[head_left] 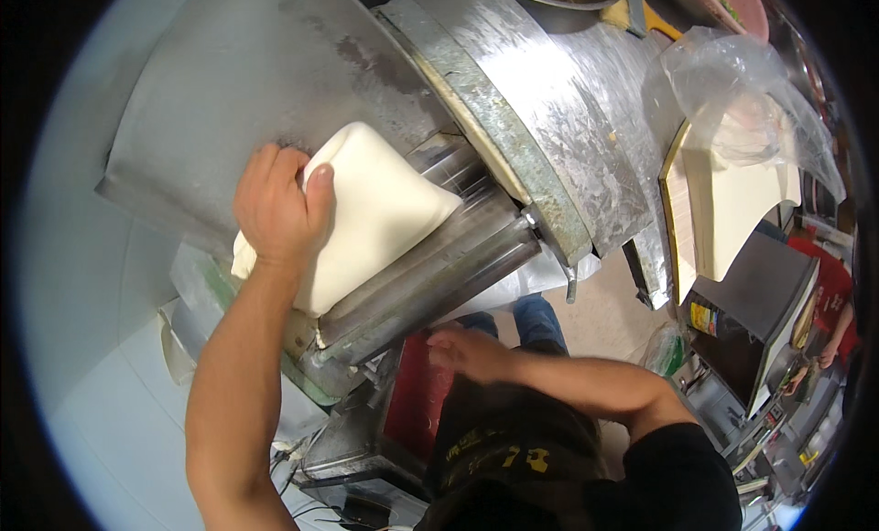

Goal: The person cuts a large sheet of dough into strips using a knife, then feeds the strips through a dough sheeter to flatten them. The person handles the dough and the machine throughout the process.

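Observation:
A folded sheet of smooth, pale dough (378, 208) rests on the metal rollers (446, 249) of a dough sheeter. My left hand (281, 201) grips its left edge, with the thumb on top and the fingers curled behind. Behind the dough rises the machine's sloping steel plate (275, 71). Lower down and close to my body, my right hand (470, 352) is blurred in front of a red panel (415, 387) below the rollers. Whether its fingers hold anything is not visible.
A thick metal side frame (508, 133) borders the rollers on the right. Beyond it, more dough (735, 194) lies on a board (676, 215), partly under clear plastic (741, 85). Cables (288, 469) hang at lower left. A person in red (827, 291) stands at far right.

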`<act>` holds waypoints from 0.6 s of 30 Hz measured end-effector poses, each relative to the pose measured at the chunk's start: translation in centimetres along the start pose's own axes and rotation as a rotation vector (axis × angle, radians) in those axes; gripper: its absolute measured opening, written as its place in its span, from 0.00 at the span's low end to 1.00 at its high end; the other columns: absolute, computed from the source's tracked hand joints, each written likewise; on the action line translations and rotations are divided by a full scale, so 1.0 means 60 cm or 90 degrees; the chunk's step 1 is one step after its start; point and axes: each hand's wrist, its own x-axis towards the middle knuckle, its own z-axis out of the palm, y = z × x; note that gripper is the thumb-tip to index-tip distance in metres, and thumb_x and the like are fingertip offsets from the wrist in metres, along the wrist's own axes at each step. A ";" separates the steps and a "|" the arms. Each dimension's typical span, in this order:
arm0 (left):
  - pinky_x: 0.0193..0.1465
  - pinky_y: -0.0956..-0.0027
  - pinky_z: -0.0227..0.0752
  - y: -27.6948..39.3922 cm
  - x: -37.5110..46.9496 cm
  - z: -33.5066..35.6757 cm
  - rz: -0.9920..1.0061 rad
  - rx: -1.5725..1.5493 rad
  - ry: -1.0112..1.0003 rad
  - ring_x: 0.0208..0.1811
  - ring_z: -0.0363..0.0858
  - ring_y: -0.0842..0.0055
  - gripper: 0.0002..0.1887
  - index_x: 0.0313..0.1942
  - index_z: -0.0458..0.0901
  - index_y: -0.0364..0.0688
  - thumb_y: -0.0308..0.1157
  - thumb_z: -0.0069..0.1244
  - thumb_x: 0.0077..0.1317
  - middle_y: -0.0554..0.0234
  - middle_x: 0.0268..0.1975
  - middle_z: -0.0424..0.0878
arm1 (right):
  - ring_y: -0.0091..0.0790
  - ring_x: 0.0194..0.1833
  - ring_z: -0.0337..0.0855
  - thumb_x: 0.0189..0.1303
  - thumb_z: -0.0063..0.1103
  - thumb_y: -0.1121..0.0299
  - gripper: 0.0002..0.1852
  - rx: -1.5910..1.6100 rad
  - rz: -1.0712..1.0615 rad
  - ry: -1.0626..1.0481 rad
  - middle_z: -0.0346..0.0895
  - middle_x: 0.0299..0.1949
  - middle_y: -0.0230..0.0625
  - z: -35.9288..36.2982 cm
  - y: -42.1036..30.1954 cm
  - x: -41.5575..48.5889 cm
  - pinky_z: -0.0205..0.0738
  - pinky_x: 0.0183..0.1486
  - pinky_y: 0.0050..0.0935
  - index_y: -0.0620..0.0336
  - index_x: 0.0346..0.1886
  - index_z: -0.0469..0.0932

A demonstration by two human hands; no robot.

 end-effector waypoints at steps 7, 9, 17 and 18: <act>0.31 0.58 0.62 0.011 -0.028 0.032 0.059 -0.001 -0.015 0.29 0.71 0.60 0.22 0.28 0.77 0.40 0.53 0.47 0.65 0.58 0.27 0.70 | 0.37 0.53 0.82 0.69 0.56 0.59 0.19 0.868 0.087 0.241 0.81 0.51 0.39 -0.093 0.088 0.279 0.77 0.53 0.38 0.57 0.59 0.75; 0.31 0.59 0.62 0.018 -0.033 0.034 0.054 -0.015 -0.033 0.29 0.71 0.61 0.23 0.29 0.77 0.40 0.54 0.47 0.66 0.58 0.28 0.71 | 0.37 0.54 0.81 0.69 0.56 0.59 0.19 0.884 0.061 0.266 0.80 0.52 0.38 -0.095 0.091 0.286 0.76 0.55 0.38 0.57 0.59 0.75; 0.42 0.57 0.68 0.053 -0.067 0.047 0.012 -0.058 -0.069 0.39 0.74 0.57 0.26 0.43 0.78 0.38 0.55 0.53 0.63 0.53 0.37 0.74 | 0.35 0.58 0.78 0.70 0.57 0.61 0.19 0.628 -0.103 0.277 0.79 0.55 0.36 -0.050 0.183 0.110 0.73 0.60 0.37 0.57 0.60 0.73; 0.45 0.57 0.68 0.052 -0.077 0.048 0.018 -0.051 -0.082 0.42 0.74 0.56 0.28 0.46 0.77 0.37 0.55 0.54 0.62 0.51 0.39 0.74 | 0.36 0.58 0.78 0.70 0.59 0.63 0.19 0.904 0.034 0.222 0.79 0.56 0.36 -0.045 0.162 0.075 0.73 0.60 0.37 0.58 0.61 0.73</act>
